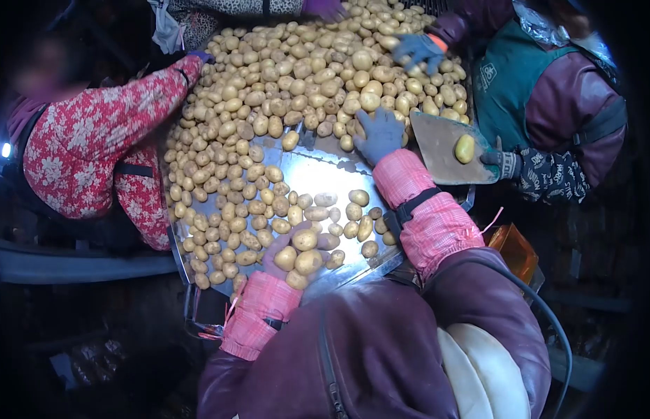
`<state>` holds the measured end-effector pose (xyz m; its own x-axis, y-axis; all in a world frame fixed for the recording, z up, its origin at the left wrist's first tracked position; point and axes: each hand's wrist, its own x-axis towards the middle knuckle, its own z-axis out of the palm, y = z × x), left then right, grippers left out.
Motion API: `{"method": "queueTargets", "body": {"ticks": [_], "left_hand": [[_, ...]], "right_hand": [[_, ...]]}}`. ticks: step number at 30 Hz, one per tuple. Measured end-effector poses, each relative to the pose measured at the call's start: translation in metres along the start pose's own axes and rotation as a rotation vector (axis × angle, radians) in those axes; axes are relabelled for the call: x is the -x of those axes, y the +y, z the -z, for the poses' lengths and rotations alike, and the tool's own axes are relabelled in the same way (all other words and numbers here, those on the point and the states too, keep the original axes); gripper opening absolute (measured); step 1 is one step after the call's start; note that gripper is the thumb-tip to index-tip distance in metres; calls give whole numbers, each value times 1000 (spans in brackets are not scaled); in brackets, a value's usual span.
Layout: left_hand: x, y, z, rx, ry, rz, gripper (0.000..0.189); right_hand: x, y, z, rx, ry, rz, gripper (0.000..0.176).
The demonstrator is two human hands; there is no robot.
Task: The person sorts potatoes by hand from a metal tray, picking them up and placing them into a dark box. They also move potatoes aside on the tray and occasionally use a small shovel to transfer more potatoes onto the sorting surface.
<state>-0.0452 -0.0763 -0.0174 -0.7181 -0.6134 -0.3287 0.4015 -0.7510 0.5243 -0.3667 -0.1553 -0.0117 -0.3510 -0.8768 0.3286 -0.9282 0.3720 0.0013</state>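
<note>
Potatoes (290, 77) cover much of a metal sorting table (318, 167). Close to my body, my left hand (275, 260), in a purple glove, is cupped around several potatoes (305, 240) low on the table. My right hand (381, 136), in a blue-grey glove, reaches forward to the near edge of the heap. Its fingers are stretched out against the potatoes, and nothing shows in its grasp. Between my hands lies a loose group of potatoes (353, 211) on the shiny metal.
A person in a red floral jacket (80, 153) works at the left. At the right, a person in a green apron (510, 91) holds a flat scoop (444, 146) carrying one potato. Another person's purple glove (325, 8) shows at the far side. A cable (548, 314) runs beside my right arm.
</note>
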Motion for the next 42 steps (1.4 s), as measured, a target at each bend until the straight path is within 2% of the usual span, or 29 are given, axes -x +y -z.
{"method": "queueTargets", "body": {"ticks": [2, 4, 5, 8, 9, 11, 14, 16, 17, 20, 22, 26, 27, 29, 31, 33, 34, 36, 38, 39, 42], "left_hand": [[0, 1, -3, 140, -69, 24, 42], [0, 8, -14, 208, -56, 77, 41], [0, 11, -20, 243, -50, 100, 41], [1, 9, -25, 54, 54, 20, 42], [2, 9, -29, -12, 88, 3, 42], [9, 14, -39, -151, 165, -4, 42], [21, 23, -50, 201, 1, 100, 41], [27, 16, -61, -54, 204, 19, 41], [32, 14, -64, -183, 311, -21, 40], [37, 7, -45, 27, 239, -9, 42], [44, 4, -55, -77, 347, -51, 45], [58, -15, -58, -237, 436, -161, 48], [58, -16, -57, -134, 392, -179, 46], [63, -20, -55, 77, 298, -207, 45], [71, -22, -47, 49, 333, -187, 44], [84, -26, -46, 15, 347, -207, 44], [88, -27, -48, -5, 343, -233, 44], [98, -26, -43, -31, 339, -307, 44], [113, -33, -37, -28, 359, -358, 45], [119, -36, -32, 53, 340, -395, 44], [146, -50, -17, 55, 503, -555, 43]], "right_hand": [[7, -3, 2, 24, -79, 38, 54], [15, -3, 12, 0, -174, 87, 55], [22, -7, 22, -141, -156, 65, 58], [31, -8, 13, -308, -171, 145, 60], [28, -9, 21, -391, -239, 136, 57], [18, -16, 31, -513, -133, 61, 56], [-19, -17, 27, -589, -44, -70, 61], [-51, -8, 26, -594, -54, -136, 67], [-60, -6, 27, -572, -131, -154, 69], [-86, 0, 30, -509, -343, -151, 77], [-95, 5, 29, -462, -464, -94, 82], [-104, 24, 26, -427, -601, 36, 75], [-108, 31, 18, -444, -609, 55, 74], [-113, 36, -30, -521, -577, 39, 73], [-96, 29, 8, -418, -487, 73, 72], [-89, 22, -5, -532, -364, -17, 69], [-95, 25, -35, -694, -295, -129, 67], [-73, 10, -36, -840, -107, -51, 63], [-24, -32, 29, -1146, -400, -26, 52], [4, -53, 33, -1316, -549, 48, 48], [91, -117, 60, -1479, -981, 316, 41]]}}
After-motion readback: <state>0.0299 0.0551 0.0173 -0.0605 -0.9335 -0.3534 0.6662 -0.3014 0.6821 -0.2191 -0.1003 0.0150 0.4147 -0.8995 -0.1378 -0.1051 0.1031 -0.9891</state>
